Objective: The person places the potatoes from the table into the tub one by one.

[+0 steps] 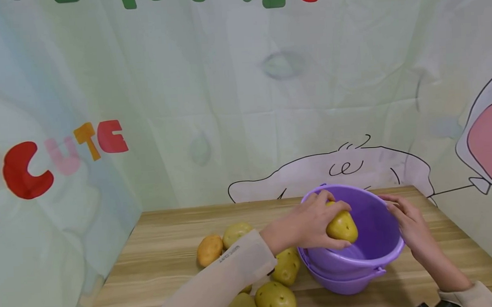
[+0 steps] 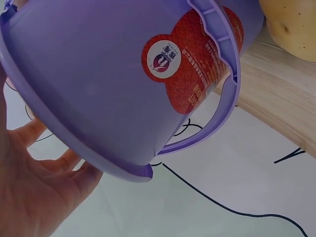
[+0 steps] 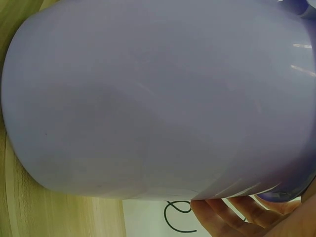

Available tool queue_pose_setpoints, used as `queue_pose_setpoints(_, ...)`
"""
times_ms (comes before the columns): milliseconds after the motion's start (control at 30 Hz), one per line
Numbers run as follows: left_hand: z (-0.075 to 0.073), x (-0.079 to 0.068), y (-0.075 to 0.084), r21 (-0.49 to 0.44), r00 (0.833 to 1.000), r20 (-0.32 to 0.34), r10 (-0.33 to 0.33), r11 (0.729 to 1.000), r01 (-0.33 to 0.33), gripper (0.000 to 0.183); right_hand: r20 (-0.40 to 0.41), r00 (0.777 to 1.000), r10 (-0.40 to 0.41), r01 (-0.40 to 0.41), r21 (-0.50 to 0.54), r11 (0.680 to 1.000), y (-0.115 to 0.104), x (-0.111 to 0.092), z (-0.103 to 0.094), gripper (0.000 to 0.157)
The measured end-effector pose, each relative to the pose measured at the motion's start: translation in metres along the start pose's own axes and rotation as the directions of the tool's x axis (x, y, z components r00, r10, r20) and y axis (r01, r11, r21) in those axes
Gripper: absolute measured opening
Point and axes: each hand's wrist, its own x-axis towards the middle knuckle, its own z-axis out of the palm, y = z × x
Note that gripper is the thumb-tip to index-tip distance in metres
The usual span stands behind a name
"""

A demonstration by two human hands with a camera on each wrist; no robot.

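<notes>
My left hand (image 1: 315, 223) grips a yellow potato (image 1: 343, 227) over the open mouth of a purple bucket (image 1: 374, 212). Thumb and fingers lie around the potato's sides. In the left wrist view this hand (image 2: 44, 187) shows beyond the bucket's rim, and the potato is hidden there. My right hand (image 1: 414, 228) touches the right side of the bucket at its rim, fingers extended. From the right wrist, the bucket's smooth wall (image 3: 148, 98) fills most of the picture, and the fingers (image 3: 237, 215) lie along its edge. The bucket's handle (image 2: 227, 103) hangs down its outside.
Several potatoes lie left of the bucket on the wooden table (image 1: 152, 263), among them an orange-brown one (image 1: 210, 250) and a yellow one (image 1: 275, 299). My left forearm crosses above them. A printed curtain (image 1: 227, 104) hangs behind the table. The bucket bears a red label (image 2: 187, 64).
</notes>
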Motion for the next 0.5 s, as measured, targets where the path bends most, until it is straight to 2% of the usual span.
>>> queue_pose_setpoints(267,-0.0007,0.0022,0.0024,0.012,1.0,0.029,-0.002,1.0,0.002,0.063,-0.008,1.0,0.021,-0.021,-0.013,1.0,-0.0022,0.0005,-0.0001,0.038)
queue_pose_setpoints(500,0.0012,0.0014,0.0019,0.021,1.0,0.024,0.0,1.0,-0.001,0.064,-0.004,1.0,0.027,-0.027,-0.012,1.0,-0.0018,0.0001,-0.0001,0.037)
